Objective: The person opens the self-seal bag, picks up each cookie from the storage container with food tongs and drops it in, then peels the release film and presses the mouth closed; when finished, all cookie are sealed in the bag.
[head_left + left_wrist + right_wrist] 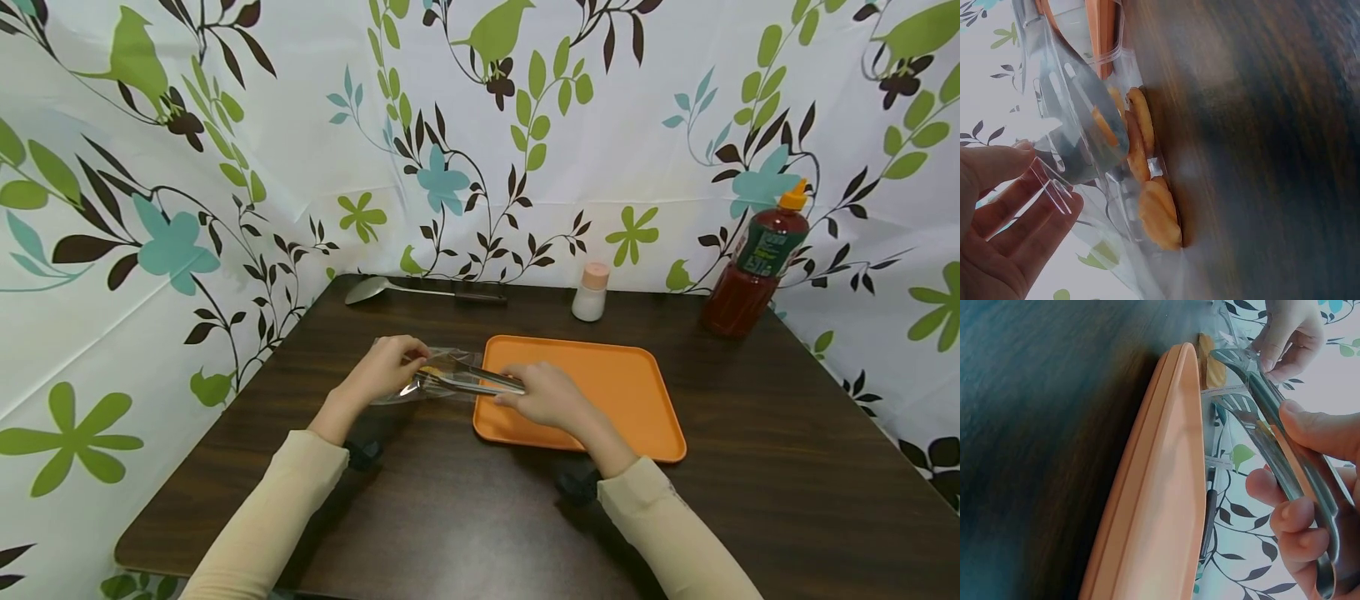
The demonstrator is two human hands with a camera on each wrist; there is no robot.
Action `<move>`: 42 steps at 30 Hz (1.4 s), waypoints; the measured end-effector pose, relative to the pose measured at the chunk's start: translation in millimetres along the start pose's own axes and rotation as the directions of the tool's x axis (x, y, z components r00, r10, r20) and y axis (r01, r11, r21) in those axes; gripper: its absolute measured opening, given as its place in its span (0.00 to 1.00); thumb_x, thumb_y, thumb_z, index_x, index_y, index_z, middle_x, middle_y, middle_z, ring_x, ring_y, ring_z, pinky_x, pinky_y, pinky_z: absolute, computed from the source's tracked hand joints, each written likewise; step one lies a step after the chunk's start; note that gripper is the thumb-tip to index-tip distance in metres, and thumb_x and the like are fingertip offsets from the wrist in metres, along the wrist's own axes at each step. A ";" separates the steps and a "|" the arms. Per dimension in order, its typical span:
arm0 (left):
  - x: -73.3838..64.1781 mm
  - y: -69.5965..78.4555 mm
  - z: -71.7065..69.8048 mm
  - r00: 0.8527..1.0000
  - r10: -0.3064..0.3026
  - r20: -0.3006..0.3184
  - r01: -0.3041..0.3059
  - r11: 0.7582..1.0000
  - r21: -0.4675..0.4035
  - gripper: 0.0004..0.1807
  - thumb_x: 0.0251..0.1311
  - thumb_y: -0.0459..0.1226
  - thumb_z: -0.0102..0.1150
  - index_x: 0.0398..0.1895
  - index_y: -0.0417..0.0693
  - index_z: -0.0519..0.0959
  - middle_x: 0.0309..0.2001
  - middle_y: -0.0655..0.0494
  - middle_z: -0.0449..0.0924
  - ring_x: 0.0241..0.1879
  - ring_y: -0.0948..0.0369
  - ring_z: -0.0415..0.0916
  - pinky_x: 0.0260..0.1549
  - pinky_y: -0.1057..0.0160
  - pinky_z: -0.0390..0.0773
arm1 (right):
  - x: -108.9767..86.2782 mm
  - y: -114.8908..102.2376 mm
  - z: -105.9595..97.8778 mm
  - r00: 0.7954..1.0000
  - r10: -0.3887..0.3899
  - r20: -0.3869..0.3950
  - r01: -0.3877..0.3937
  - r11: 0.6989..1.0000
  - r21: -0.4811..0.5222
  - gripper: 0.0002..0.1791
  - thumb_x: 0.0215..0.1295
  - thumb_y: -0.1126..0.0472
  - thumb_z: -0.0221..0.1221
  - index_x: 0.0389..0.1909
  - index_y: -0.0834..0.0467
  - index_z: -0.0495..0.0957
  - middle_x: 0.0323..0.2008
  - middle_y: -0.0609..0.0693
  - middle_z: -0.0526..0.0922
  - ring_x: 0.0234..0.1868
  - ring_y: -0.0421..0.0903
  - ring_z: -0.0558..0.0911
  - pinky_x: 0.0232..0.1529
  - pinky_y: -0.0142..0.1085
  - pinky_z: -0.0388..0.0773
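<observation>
My left hand (386, 368) pinches the edge of a clear plastic bag (444, 360) between thumb and fingers. Inside the bag lie several golden-brown pieces of food (1160, 215), on the dark table side in the left wrist view. Metal tongs (471, 387) with slotted ends are gripped in my right hand (551, 397), its thumb on one arm and fingers curled round the other. The slotted ends (1075, 106) are spread apart at the bag's mouth, close to my left fingers; how far inside they reach is hard to tell. No food shows between them.
An orange tray (592, 392) sits under and beside my right hand. Behind are a dark-handled metal cooking utensil (367, 289), a small white bottle with a pink cap (590, 293) and a tall red sauce bottle (756, 265). A patterned cloth (525, 192) borders the table.
</observation>
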State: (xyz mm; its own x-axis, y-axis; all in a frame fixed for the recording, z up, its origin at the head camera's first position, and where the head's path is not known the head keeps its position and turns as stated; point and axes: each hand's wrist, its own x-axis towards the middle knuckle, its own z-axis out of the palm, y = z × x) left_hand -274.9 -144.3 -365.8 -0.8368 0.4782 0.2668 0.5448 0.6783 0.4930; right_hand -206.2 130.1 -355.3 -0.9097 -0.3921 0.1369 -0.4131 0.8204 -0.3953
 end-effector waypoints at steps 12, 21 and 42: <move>-0.5 0.1 -1.6 1.000 -0.014 0.010 0.014 1.000 -0.021 0.08 0.65 0.31 0.58 0.43 0.38 0.83 0.39 0.47 0.85 0.33 0.60 0.80 0.33 0.61 0.78 | -4.4 3.9 0.1 1.000 -0.005 -0.019 0.006 0.999 0.047 0.23 0.62 0.49 0.66 0.53 0.59 0.80 0.44 0.55 0.86 0.43 0.51 0.84 0.45 0.48 0.80; -0.6 0.3 0.2 1.000 -0.008 -0.009 0.007 1.000 -0.005 0.07 0.65 0.31 0.59 0.42 0.39 0.84 0.40 0.48 0.85 0.40 0.55 0.84 0.42 0.54 0.82 | -12.5 10.0 -2.9 1.000 0.013 -0.015 -0.012 0.998 0.054 0.24 0.62 0.48 0.65 0.55 0.58 0.80 0.45 0.54 0.86 0.41 0.48 0.84 0.45 0.48 0.80; -0.1 0.1 -0.5 1.000 -0.017 0.003 0.017 1.000 -0.010 0.08 0.65 0.31 0.58 0.42 0.38 0.84 0.40 0.47 0.85 0.38 0.57 0.83 0.36 0.58 0.81 | -52.9 32.9 -20.4 0.994 0.099 -0.039 -0.095 0.991 0.095 0.25 0.61 0.48 0.66 0.56 0.56 0.79 0.44 0.50 0.85 0.32 0.40 0.77 0.37 0.40 0.76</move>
State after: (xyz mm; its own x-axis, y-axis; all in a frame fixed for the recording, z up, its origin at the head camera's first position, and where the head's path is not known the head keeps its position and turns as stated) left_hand -274.7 -144.5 -365.3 -0.8459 0.4679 0.2559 0.5297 0.6811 0.5054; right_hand -172.5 186.3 -357.0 -0.9470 -0.2927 0.1322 -0.3191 0.8105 -0.4912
